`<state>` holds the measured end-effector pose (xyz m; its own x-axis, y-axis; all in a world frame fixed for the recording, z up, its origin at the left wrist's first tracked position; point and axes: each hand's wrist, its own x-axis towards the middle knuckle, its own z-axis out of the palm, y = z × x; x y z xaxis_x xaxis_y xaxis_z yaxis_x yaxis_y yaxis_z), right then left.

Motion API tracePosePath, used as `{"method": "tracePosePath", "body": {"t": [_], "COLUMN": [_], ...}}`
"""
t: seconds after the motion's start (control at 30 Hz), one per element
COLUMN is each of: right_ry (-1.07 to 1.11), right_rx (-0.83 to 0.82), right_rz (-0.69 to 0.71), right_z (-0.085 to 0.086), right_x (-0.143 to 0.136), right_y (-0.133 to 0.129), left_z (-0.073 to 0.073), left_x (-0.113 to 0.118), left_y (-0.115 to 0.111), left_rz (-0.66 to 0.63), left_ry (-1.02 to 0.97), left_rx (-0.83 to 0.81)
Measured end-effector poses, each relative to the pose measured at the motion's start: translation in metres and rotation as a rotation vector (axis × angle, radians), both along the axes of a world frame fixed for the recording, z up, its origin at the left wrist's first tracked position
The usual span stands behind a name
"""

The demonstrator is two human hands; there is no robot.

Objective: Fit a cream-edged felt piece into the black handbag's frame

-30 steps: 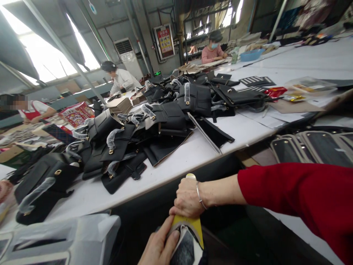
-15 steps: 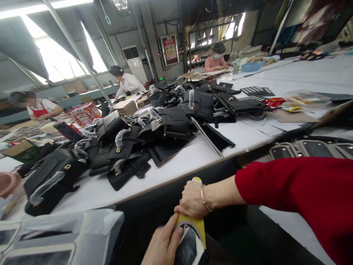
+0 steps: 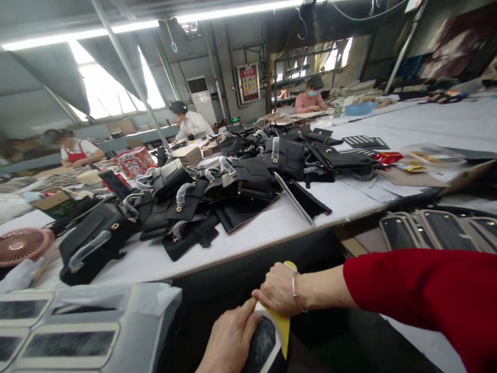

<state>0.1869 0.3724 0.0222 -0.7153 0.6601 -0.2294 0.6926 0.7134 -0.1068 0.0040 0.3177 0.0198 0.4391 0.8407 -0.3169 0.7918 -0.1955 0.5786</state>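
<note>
I am watching a yellow-edged piece [image 3: 280, 325] with a dark, fuzzy face, held low in front of me below the edge of the white table [image 3: 272, 228]. My right hand [image 3: 278, 290] lies over its top end, fingers curled down and pressed onto it, with a thin bangle [image 3: 295, 292] at the wrist and a red sleeve [image 3: 419, 300] behind. My left hand [image 3: 229, 339] comes up from below and pinches the lower left edge of the same piece, thumb laid along the dark face. Over the last second both hands have kept their hold and hardly shifted on the piece; what has changed is the view, which has tipped upward, so the hands sit lower in the picture and more of the ceiling lights show. I judge the work on the piece is at a steady, held stage, not a release. Just left of the grip lies a clear plastic bag [image 3: 116, 311] over flat framed panels [image 3: 62, 344]. Beyond the grip, up on the table, a heap of black handbags [image 3: 217, 191] with wrapped straps is spread out. Well off to the left stands a pink fan [image 3: 21, 246]. Far past the heap, other people sit working at their own benches.
</note>
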Motion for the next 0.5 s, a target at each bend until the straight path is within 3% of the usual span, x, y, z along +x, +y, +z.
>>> {"method": "tracePosePath", "body": {"t": [0.17,0.33,0.43,0.5], "right_ry": [-0.008,-0.011,0.037,0.091], "right_rx": [-0.019,-0.078,-0.149,-0.251], "right_rz": [-0.006,-0.082,-0.188,-0.289], "right_z": [0.004,0.011,0.003,-0.006], "right_x": [-0.002,-0.004,0.001,0.006], "right_y": [-0.013,-0.024,-0.025,-0.021], "left_z": [0.007,0.020,0.022,0.017], "left_x": [0.001,-0.010,-0.043,-0.076], "left_y": [-0.005,-0.016,-0.032,-0.052], "left_rz": [-0.045,0.012,0.160,0.368], "left_ry": [-0.026,-0.086,-0.112,-0.181], "left_rx": [0.049,0.045,0.064,0.097]}}
